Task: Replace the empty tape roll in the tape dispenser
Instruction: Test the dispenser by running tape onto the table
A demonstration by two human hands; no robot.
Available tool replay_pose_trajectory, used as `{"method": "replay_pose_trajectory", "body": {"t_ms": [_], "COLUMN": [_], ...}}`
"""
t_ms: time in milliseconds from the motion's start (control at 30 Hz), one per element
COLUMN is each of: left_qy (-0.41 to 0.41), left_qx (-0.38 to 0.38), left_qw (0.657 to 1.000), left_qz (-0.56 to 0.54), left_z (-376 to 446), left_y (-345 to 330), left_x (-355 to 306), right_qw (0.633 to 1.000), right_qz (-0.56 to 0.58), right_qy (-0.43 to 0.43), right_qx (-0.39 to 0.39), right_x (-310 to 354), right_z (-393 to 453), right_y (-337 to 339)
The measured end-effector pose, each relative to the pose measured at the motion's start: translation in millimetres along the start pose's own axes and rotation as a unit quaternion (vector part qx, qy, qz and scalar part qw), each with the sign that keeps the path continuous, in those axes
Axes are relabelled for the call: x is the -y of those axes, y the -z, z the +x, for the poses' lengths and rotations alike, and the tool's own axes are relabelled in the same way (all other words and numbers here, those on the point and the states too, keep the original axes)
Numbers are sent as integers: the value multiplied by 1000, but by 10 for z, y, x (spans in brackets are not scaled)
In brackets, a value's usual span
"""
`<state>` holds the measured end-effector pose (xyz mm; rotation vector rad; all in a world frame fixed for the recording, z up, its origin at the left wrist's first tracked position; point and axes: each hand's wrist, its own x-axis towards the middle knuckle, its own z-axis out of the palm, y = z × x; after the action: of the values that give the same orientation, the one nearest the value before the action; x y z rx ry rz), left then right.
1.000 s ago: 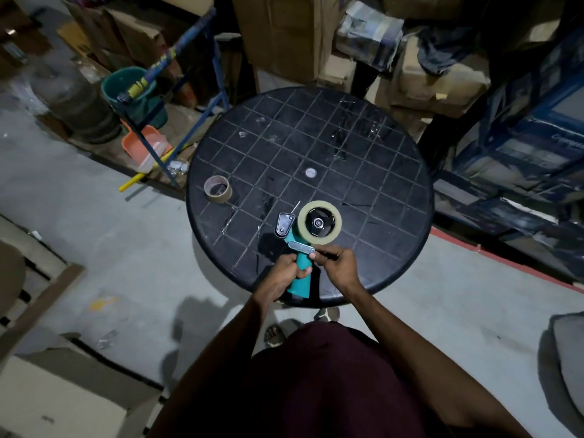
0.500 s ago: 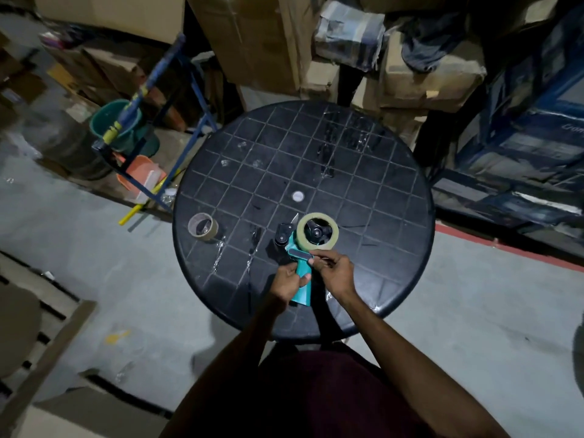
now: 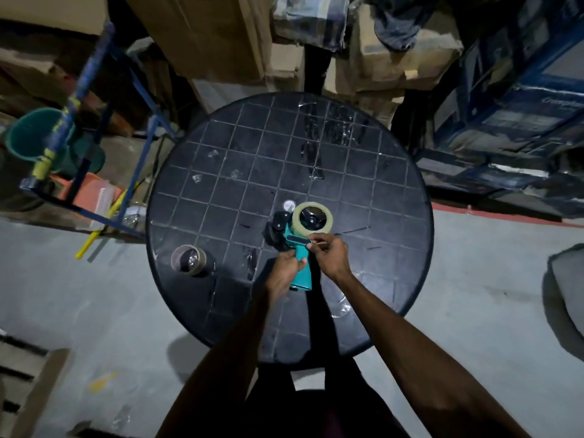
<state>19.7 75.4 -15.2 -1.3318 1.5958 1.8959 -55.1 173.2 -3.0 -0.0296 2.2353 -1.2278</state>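
On the round black table (image 3: pixel 379 184), among boxes: left hand (image 3: pixel 286 273) gripping the dispenser (image 3: pixel 298 267) handle, right hand (image 3: pixel 330 252) pinching the tape end; new roll (image 3: pixel 311 218) mounted, empty roll (image 3: pixel 188 260) sitting left, threading apparently remaining.

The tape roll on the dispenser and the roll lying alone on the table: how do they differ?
1. The tape roll sits mounted on the teal tape dispenser; the empty roll lies loose on the round table, to the left.
2. The mounted tape roll has a thick pale band of tape; the empty roll is a thin brownish ring.
3. The hands work at the dispenser beside the mounted roll; the empty roll is untouched.

Both are ring-shaped.
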Motion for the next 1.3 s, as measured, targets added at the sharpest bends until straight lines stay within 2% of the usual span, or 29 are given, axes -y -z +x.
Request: {"method": "replay_pose_trajectory", "body": {"t_ms": [233, 400, 700, 833, 1000, 1133, 1300], "left_qy": [8, -5, -46, -61, -66, -76, -106], "left_qx": [25, 33, -92, -125, -97, -43, -20], "left_qw": [999, 999, 994, 985, 986, 991, 959], "left_qz": [-19, -23, 28, 104, 121, 100, 262], "left_z": [591, 836, 1020, 1044, 1111, 1069, 886], "left_y": [231, 307, 239, 275, 320, 357, 395], "left_x": [-205, -333, -644, -767, -815, -772, -674], "right_qw": [999, 998, 991, 991, 990, 990, 986], "right_qz": [-5, 11, 80, 85, 89, 89, 87], "right_qy": [-30, -56, -96, -88, -85, -88, -108], "right_qx": [-35, -21, 38, 61, 61, 68, 95], "right_x": [151, 219, 281, 313, 325, 323, 258], "right_z": [421, 589, 856, 950, 1059, 1051, 851], "right_y": [-341, -416, -417, -434, -434, -417, -369]}}
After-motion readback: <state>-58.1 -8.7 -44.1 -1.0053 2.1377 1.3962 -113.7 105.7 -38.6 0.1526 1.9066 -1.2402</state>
